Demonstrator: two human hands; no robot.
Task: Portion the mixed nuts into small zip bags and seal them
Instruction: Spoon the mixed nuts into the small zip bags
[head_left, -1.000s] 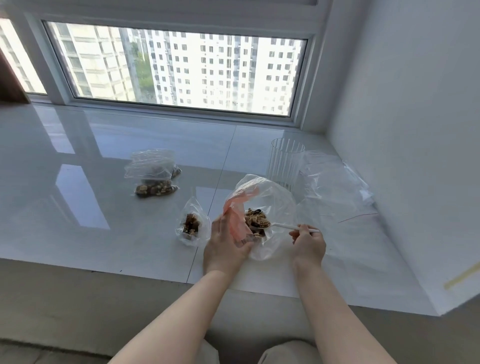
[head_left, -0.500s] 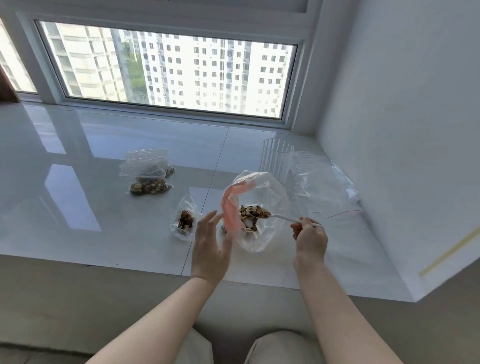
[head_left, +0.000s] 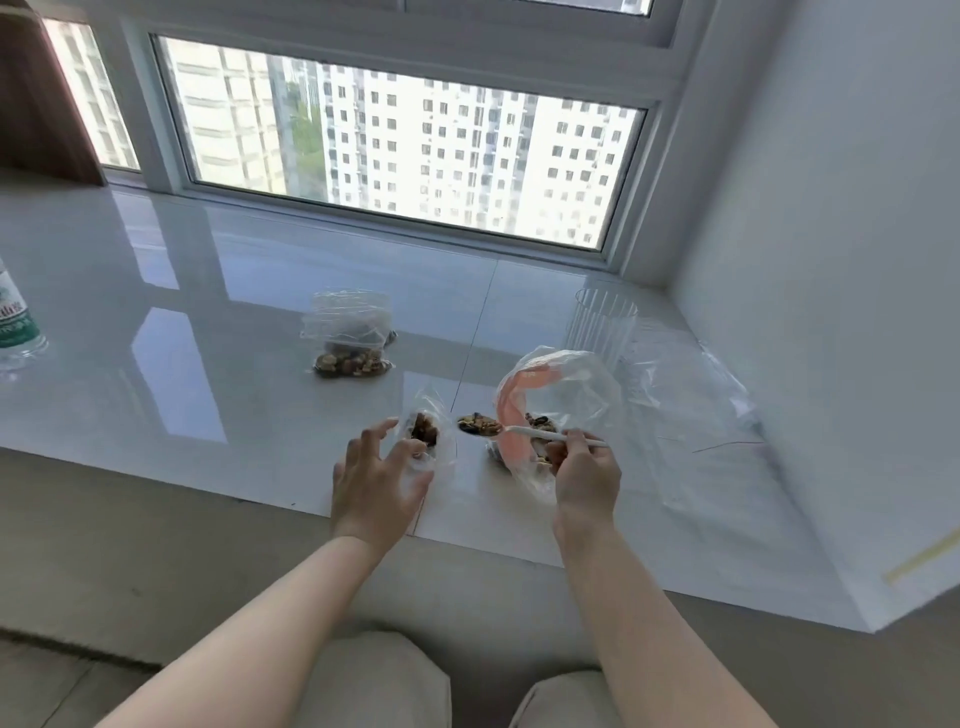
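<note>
A large clear bag (head_left: 574, 387) with a pink strip holds mixed nuts and stands open on the white sill. My right hand (head_left: 587, 475) grips a white spoon (head_left: 540, 434) whose bowl, heaped with nuts (head_left: 479, 425), is outside the big bag, to its left. A small zip bag (head_left: 427, 431) with a few nuts lies just left of the spoon. My left hand (head_left: 376, 480) is at that small bag, fingers spread and touching its near side. Farther back lies another small bag (head_left: 350, 340) with nuts in it.
A clear ribbed plastic cup (head_left: 602, 325) stands behind the big bag. Empty clear bags (head_left: 691, 395) lie at the right by the wall. A water bottle (head_left: 15, 322) stands at the far left. The sill's front edge (head_left: 260, 506) runs just before my hands.
My right hand has drawn the loaded spoon out of the big bag toward the left. My left hand has let go of the big bag and moved left to the small zip bag.
</note>
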